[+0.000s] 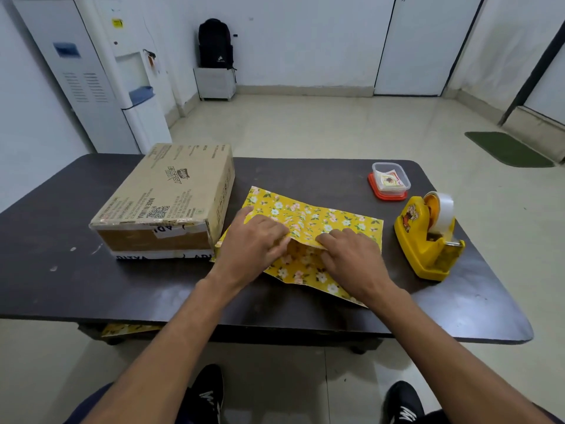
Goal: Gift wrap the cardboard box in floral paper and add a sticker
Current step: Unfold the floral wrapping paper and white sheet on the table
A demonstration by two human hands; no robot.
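A brown cardboard box [171, 194] lies flat on the left half of the dark table [61, 286]. To its right lies folded yellow floral paper [321, 217], one corner touching the box's side. My left hand [253, 243] and my right hand [351, 255] are both on the paper's middle, fingers curled and pinching a folded edge between them. A small clear container with a red lid underneath [389, 180] holds stickers at the back right.
A yellow tape dispenser [428, 237] with a clear tape roll stands at the table's right side. More yellow floral paper [128, 328] shows on a shelf under the table. A water dispenser, a black backpack on a white stand and a green mat lie beyond.
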